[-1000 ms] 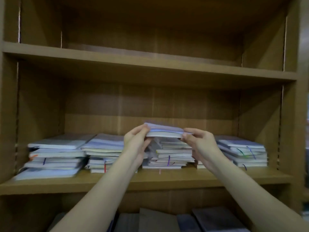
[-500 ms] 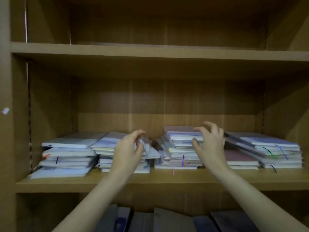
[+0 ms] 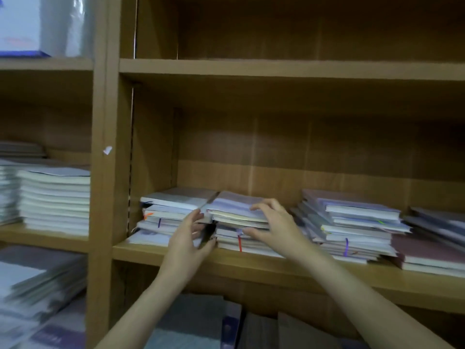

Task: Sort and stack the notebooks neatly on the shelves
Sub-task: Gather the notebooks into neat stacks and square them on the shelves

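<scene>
Between your hands sat the second notebook pile (image 3: pixel 239 222) on the shelf (image 3: pixel 251 263): your right hand (image 3: pixel 274 227) lay spread over its top and front, your left hand (image 3: pixel 188 238) open against its side. A hard squeeze could have slid the loose top books off.

white paper scrap (image 3: pixel 107 150), blue-edged box (image 3: pixel 20 26)
</scene>
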Action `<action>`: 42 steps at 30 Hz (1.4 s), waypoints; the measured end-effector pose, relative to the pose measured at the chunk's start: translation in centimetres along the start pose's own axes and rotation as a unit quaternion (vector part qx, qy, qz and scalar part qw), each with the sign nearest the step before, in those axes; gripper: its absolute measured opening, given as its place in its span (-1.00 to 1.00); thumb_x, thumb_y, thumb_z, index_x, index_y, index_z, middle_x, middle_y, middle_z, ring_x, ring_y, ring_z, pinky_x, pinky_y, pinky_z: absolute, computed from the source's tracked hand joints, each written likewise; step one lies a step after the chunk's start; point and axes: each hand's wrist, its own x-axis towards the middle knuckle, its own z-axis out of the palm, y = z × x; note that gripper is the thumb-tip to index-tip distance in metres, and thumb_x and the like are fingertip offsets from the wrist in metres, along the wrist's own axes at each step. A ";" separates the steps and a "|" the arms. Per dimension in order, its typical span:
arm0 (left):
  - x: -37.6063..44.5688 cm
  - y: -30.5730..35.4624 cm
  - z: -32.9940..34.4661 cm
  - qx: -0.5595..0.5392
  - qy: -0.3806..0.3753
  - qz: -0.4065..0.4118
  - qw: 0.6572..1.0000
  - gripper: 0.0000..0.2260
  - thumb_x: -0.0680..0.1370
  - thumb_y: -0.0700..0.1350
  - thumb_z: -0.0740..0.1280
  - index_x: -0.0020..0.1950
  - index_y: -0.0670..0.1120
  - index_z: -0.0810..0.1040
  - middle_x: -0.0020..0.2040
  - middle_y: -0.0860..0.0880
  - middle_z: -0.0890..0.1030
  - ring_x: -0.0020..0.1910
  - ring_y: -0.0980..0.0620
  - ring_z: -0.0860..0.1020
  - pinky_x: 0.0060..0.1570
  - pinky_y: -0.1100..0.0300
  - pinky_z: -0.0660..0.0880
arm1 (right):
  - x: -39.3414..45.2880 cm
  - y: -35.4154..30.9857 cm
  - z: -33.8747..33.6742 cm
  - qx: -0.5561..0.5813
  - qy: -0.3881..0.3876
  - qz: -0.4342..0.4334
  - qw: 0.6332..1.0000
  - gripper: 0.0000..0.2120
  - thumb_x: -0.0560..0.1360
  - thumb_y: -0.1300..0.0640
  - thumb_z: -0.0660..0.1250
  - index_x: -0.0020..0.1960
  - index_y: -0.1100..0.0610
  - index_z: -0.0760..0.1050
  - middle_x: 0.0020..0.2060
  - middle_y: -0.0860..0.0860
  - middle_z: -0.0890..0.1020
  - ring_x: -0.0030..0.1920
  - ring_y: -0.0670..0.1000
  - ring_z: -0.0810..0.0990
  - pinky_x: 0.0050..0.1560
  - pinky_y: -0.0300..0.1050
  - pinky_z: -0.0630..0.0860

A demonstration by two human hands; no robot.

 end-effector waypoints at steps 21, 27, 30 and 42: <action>1.3 -1.0 1.6 0.057 0.059 0.089 0.993 -0.61 0.49 -0.08 0.38 0.30 0.00 0.41 0.08 0.14 0.48 0.11 0.21 0.44 0.13 0.34 0.38 | 2.8 2.3 -0.2 -0.009 -0.018 0.127 0.992 -0.39 0.40 -0.34 0.27 0.33 -0.02 0.37 0.23 0.05 0.42 0.27 0.08 0.40 0.07 -0.12 0.35; 0.6 -1.1 2.6 0.015 0.052 0.096 0.994 -0.56 0.48 -0.17 0.40 0.34 -0.03 0.40 0.15 0.12 0.47 0.15 0.21 0.46 0.19 0.35 0.38 | 2.4 3.0 -0.9 0.033 -0.108 0.096 0.989 -0.19 0.31 -0.33 0.35 0.46 -0.05 0.22 0.41 -0.03 0.28 0.38 -0.01 0.29 0.28 -0.14 0.27; 0.5 -0.9 2.9 0.000 0.041 0.083 0.996 -0.53 0.48 -0.17 0.40 0.37 -0.02 0.38 0.15 0.14 0.42 0.17 0.19 0.46 0.17 0.40 0.35 | 2.2 3.7 -1.4 0.024 -0.064 0.076 0.995 -0.26 0.31 -0.29 0.38 0.40 -0.04 0.34 0.37 -0.05 0.39 0.38 -0.03 0.32 0.28 -0.17 0.27; 1.4 0.8 4.3 0.149 -0.013 0.071 0.986 -0.32 0.45 0.12 0.39 0.48 -0.01 0.19 0.41 0.08 0.34 0.35 0.11 0.31 0.20 0.36 0.22 | 3.8 4.9 -5.5 -0.175 0.097 -0.030 0.979 -0.60 0.47 -0.21 0.26 0.07 0.10 0.49 -0.14 0.06 0.60 -0.09 0.12 0.57 -0.16 -0.05 0.46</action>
